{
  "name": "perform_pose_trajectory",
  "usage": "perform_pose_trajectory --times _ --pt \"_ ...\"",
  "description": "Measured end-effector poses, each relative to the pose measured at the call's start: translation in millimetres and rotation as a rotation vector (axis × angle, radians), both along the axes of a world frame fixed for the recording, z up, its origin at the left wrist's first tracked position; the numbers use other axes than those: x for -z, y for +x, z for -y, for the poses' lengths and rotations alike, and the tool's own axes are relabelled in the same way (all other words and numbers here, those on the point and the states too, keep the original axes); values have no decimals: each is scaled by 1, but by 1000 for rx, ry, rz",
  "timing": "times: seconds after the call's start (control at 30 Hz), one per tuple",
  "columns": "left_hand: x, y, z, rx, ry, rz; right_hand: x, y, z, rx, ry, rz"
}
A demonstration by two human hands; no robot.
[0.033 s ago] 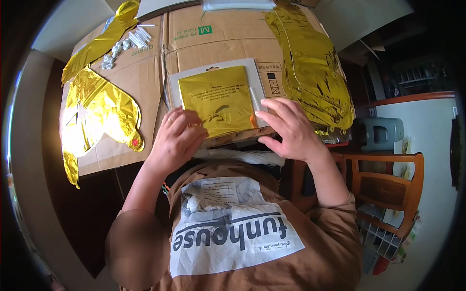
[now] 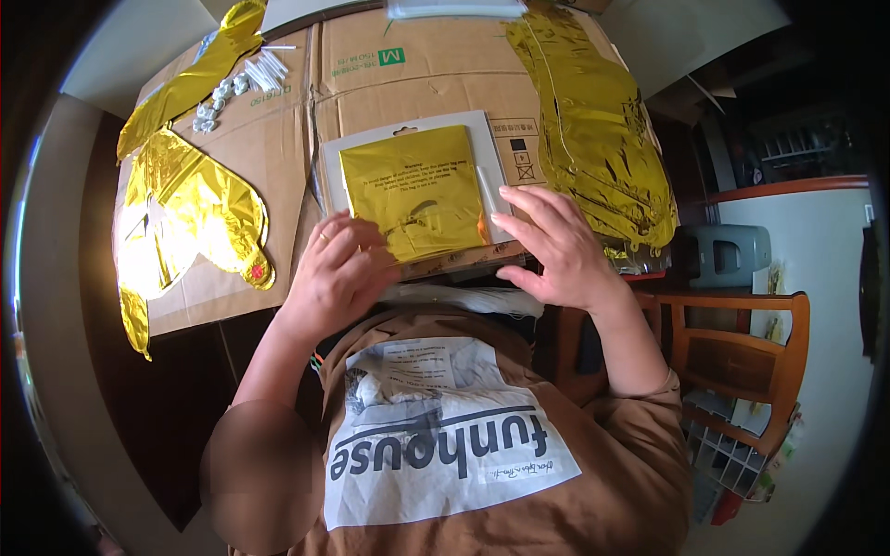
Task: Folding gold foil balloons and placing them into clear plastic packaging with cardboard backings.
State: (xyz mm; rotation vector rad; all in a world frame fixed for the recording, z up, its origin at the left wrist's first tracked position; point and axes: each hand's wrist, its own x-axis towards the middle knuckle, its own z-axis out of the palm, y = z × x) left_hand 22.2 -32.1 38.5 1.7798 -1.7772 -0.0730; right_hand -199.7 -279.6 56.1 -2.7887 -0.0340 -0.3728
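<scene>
In front of me on the cardboard lies a flat clear plastic package [image 2: 415, 185] with a folded gold foil balloon inside, a white backing card [image 2: 479, 130] and dark print on its front. A small orange piece [image 2: 482, 228] and a white stick show at its right side. My left hand [image 2: 341, 276] is at the package's lower left corner, fingers curled and close together; its thumb and whatever it may pinch are hidden. Beside the right edge, my right hand [image 2: 562, 248] is open, fingers stretched and thumb apart, with the fingertips near the card's edge.
A large unfolded gold foil balloon [image 2: 603, 130] covers the cardboard's right side. Other gold foil [image 2: 190, 199] hangs over the left edge. White sticks [image 2: 267, 72] and small white pieces [image 2: 209, 113] lie at the far left. A wooden chair [image 2: 737, 357] stands at the right.
My left hand has shifted slightly toward me at the package's lower left corner. The right hand and the package are almost where they were.
</scene>
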Motion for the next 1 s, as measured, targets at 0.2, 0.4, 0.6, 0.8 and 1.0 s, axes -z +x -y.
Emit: perform_pose_trajectory --times 0.2,0.4,0.6,0.8,1.0 --pt "4 -16 -22 -33 -33 110 29 -17 -11 22 -213 125" --pt "23 -12 -30 -43 -190 159 46 -20 -19 31 -216 346" --pt "19 -10 -32 -124 -149 -1 35 -20 -33 230 206 243" --pt "1 -14 -20 -410 85 -109 9 0 -41 537 475 -93" --pt "-5 -11 -18 -521 194 -61 1 6 -47 705 474 -234"
